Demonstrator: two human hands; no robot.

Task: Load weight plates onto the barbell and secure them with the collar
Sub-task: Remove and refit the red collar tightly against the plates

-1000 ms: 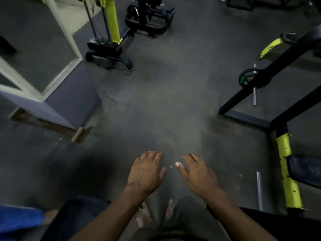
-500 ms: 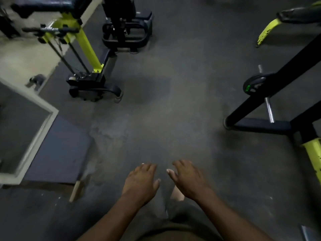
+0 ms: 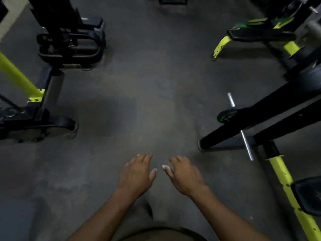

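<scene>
Approach stage, before any loading, as I judge it: my left hand [image 3: 137, 174] and right hand [image 3: 185, 174] hang palm-down over the bare gym floor [image 3: 147, 105], fingers loosely spread and holding nothing, thumbs nearly meeting. The barbell [image 3: 246, 145] shows as a bright steel sleeve passing behind the black rack frame [image 3: 260, 112] to the right and ahead of my right hand, well apart from it; its far end [image 3: 231, 100] pokes out beyond a dark weight plate [image 3: 225, 115] with a green mark, which appears to sit on the sleeve. I see no collar, and I cannot tell where spare plates are stored. The next move, I judge, calls for turning right toward the rack, finding a plate, and gripping it with both hands before sliding it onto the exposed sleeve.
</scene>
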